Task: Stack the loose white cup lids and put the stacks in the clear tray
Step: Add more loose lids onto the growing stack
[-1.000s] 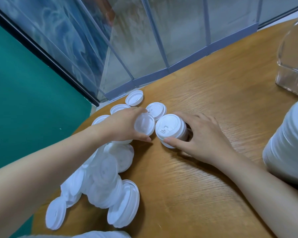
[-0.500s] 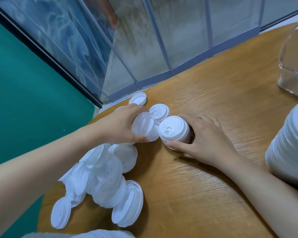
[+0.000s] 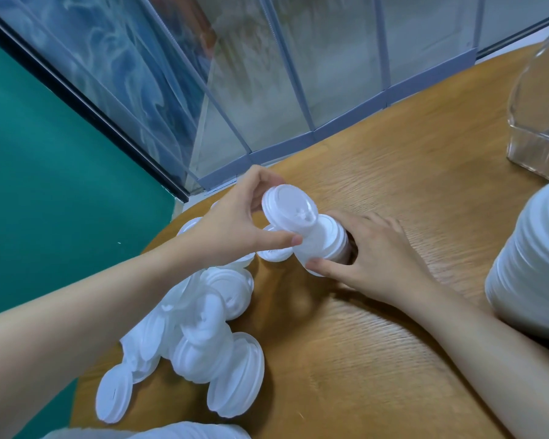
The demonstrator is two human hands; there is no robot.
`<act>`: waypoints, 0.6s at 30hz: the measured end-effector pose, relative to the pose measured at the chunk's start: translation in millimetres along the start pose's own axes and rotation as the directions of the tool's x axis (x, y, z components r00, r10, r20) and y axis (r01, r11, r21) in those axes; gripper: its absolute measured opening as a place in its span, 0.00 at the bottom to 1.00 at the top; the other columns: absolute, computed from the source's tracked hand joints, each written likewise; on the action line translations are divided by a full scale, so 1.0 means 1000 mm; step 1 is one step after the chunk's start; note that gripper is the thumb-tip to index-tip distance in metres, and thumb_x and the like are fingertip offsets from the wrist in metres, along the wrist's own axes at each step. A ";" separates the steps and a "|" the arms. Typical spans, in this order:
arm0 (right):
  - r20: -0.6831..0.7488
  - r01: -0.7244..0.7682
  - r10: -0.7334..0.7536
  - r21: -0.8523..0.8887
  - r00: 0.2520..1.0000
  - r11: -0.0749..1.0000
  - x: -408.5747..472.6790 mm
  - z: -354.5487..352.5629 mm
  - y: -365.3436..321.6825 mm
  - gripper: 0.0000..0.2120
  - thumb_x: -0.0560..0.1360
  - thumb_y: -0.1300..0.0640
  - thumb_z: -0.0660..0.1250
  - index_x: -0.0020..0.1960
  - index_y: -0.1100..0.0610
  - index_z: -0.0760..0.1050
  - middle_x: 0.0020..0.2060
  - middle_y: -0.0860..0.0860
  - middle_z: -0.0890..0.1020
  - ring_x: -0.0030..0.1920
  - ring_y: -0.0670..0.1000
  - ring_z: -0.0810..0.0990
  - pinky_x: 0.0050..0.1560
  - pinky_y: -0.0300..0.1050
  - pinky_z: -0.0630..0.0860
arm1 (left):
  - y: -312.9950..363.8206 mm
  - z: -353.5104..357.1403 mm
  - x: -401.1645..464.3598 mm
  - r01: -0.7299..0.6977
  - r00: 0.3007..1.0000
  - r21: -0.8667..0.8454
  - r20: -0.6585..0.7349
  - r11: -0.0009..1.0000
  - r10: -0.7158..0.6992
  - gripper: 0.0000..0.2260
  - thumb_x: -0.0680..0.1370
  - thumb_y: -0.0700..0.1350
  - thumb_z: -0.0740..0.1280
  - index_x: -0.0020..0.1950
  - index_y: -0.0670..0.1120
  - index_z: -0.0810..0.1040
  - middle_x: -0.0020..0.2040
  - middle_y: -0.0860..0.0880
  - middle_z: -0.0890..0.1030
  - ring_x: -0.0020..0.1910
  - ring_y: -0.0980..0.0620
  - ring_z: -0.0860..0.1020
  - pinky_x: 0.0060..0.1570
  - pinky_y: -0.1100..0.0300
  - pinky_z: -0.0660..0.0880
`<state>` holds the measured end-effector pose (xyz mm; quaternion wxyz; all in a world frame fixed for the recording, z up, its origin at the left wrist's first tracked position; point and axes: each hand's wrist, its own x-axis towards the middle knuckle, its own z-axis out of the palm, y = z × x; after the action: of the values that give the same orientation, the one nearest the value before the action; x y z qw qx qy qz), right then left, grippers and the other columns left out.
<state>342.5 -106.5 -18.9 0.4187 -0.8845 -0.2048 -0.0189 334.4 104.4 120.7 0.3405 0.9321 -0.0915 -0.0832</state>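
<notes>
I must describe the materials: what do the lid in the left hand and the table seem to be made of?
Lid: probably thin moulded plastic, white and slightly translucent, with a formed rim. Table: looks like wood or wood veneer, with visible grain and a soft sheen; which one cannot be told.

White lid (image 3: 288,208) tilted above short lid stack (image 3: 325,245); loose lids (image 3: 203,327) heaped left; clear tray (image 3: 539,122) far right

Clear tray (image 3: 539,134) cut off by the right edge, tall lid stack (image 3: 530,264) cropped at right, loose lids (image 3: 210,312) at lower left smeared by blur, more white lids (image 3: 159,432) clipped by the bottom edge, both forearms leaving the frame.
</notes>
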 end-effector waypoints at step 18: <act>-0.007 0.011 -0.012 -0.026 1.000 1.000 0.003 0.003 0.004 0.40 0.63 0.16 0.62 0.68 0.37 0.70 0.54 0.36 0.80 0.59 0.44 0.73 0.66 0.49 0.65 | -0.028 0.023 0.006 0.006 0.989 0.160 0.142 0.987 -0.029 0.27 0.73 0.49 0.81 0.69 0.52 0.76 0.62 0.60 0.80 0.65 0.61 0.77 0.68 0.56 0.74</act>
<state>345.9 -105.4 -23.5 0.4076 -0.8887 -0.2082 -0.0271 338.5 109.4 84.4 0.2569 0.9485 -0.1143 -0.1458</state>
